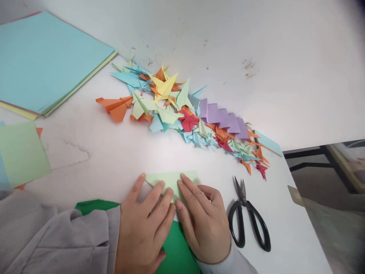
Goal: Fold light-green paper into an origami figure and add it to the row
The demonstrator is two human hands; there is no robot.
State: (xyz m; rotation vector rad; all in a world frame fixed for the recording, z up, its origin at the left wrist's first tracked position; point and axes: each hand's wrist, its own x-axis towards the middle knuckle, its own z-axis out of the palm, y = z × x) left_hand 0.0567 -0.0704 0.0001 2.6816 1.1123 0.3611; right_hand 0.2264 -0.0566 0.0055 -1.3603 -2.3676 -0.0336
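A folded pale green paper [171, 179] lies flat on the white table, partly hidden under both hands. My left hand [148, 224] rests palm down with its fingers spread, fingertips on the paper's left part and left corner. On the right part, my right hand [203, 220] presses with its fingertips; its fingers are stretched out and its thumb is near the left index finger. Beneath the hands, nearer the body, is something dark green [178, 247].
Black-handled scissors [242, 201] lie partly open at the right. Folded paper shapes [165, 87] in several colours run across the table's middle, with a purple pleated strip [224, 118]. Large blue sheets [54, 61] are stacked at upper left, smaller green sheets [25, 152] below them.
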